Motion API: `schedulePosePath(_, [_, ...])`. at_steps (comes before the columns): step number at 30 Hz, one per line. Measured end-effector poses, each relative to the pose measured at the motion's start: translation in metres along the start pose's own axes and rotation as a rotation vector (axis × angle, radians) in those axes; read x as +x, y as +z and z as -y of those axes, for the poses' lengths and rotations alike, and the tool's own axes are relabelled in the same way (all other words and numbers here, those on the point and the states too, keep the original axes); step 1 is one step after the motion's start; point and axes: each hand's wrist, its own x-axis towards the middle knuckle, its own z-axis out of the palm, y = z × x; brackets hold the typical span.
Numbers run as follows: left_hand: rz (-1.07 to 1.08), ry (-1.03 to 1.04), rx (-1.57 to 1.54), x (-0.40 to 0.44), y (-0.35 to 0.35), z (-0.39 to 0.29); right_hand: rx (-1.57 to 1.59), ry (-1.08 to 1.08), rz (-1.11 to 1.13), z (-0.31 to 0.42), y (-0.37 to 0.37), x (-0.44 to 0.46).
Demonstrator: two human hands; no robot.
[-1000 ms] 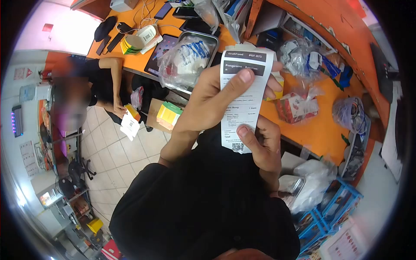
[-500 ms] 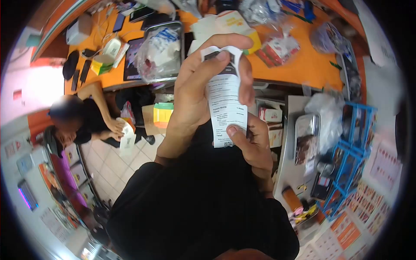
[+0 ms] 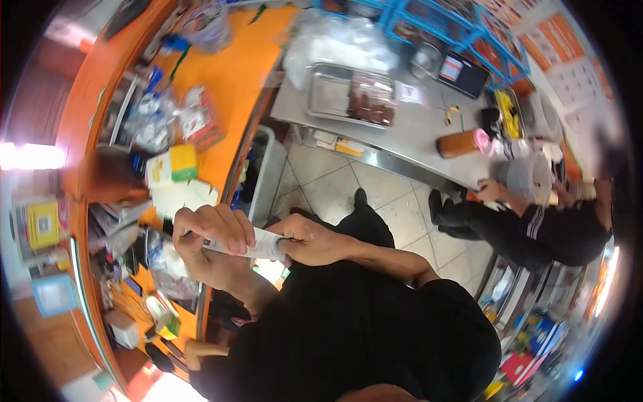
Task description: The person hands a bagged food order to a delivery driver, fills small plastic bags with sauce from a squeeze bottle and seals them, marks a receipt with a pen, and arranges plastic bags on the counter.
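A printed paper receipt (image 3: pixel 265 244) lies stretched sideways between my two hands in front of my chest. My left hand (image 3: pixel 216 240) is closed around one end, its curled fingers covering much of the print. At the other end, my right hand (image 3: pixel 309 240) grips the paper, with the fingertips partly hidden. Just beyond my left hand, a white sheet (image 3: pixel 184 199) and a yellow-green box (image 3: pixel 175 164) rest on the orange counter (image 3: pixel 234 67).
On the metal table (image 3: pixel 415 137) are a steel tray (image 3: pixel 325 117) with a brown packet, a brown bottle (image 3: pixel 462 143) and a tablet-like device (image 3: pixel 463 75). Blue racks (image 3: pixel 435 27) stand behind. A person (image 3: pixel 569 231) at right handles a grey bucket (image 3: pixel 526 179). Another person's arm (image 3: pixel 204 352) shows lower left.
My view has turned right, towards the metal table and the person there. The receipt, held upright with its print facing me before, now lies sideways and is more covered by my hands.
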Motion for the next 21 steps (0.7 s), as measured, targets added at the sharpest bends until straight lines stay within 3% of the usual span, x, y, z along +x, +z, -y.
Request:
schedulePosePath(3, [0.002, -0.063, -0.113, 0.003, 0.048, 0.049, 0.008, -0.222, -0.289, -0.031, -0.025, -0.041])
schedulePosePath(4, [-0.021, -0.092, -0.087, 0.003, 0.064, 0.068, 0.104, -0.101, -0.305, -0.03, -0.038, -0.061])
schedulePosePath(5, [0.042, -0.111, -0.022, 0.004, 0.07, 0.091, 0.099, -0.122, -0.313, -0.031, -0.053, -0.08])
schedulePosePath(7, [-0.008, -0.084, 0.296, -0.002, 0.101, 0.137, 0.181, -0.056, -0.425, -0.032, -0.084, -0.121])
schedulePosePath(11, [0.048, -0.414, 0.407, -0.025, 0.171, 0.221, 0.218, -0.138, -0.62, -0.023, -0.139, -0.2])
schedulePosePath(12, [0.077, -0.434, 0.409, -0.03, 0.172, 0.239, 0.217, -0.057, -0.633, -0.042, -0.153, -0.214])
schedulePosePath(13, [0.122, -0.587, 0.29, -0.04, 0.166, 0.26, 0.239, -0.062, -0.657, -0.046, -0.165, -0.232])
schedulePosePath(14, [0.153, -0.736, 0.166, -0.048, 0.169, 0.275, 0.024, -0.154, -0.643, -0.048, -0.179, -0.25])
schedulePosePath(15, [0.155, -0.757, 0.171, -0.054, 0.173, 0.287, -0.195, -0.243, -0.617, -0.049, -0.193, -0.267])
schedulePosePath(16, [0.067, -0.736, 0.148, -0.056, 0.18, 0.297, -0.108, -0.06, -0.522, -0.048, -0.206, -0.293])
schedulePosePath(17, [-0.027, -0.709, 0.127, -0.056, 0.187, 0.305, -0.402, -0.038, -0.56, -0.075, -0.223, -0.318])
schedulePosePath(18, [-0.007, -0.668, 0.157, -0.051, 0.192, 0.306, -0.239, 0.203, -0.694, -0.104, -0.235, -0.341])
schedulePosePath(19, [-0.021, -0.672, 0.166, -0.048, 0.192, 0.309, -0.343, 0.369, -0.817, -0.133, -0.255, -0.366])
schedulePosePath(20, [-0.049, -0.66, 0.194, -0.045, 0.189, 0.311, -0.404, 0.296, -1.104, -0.186, -0.272, -0.388])
schedulePosePath(21, [-0.071, -0.649, 0.22, -0.042, 0.187, 0.312, -0.662, 0.215, -1.331, -0.225, -0.294, -0.402])
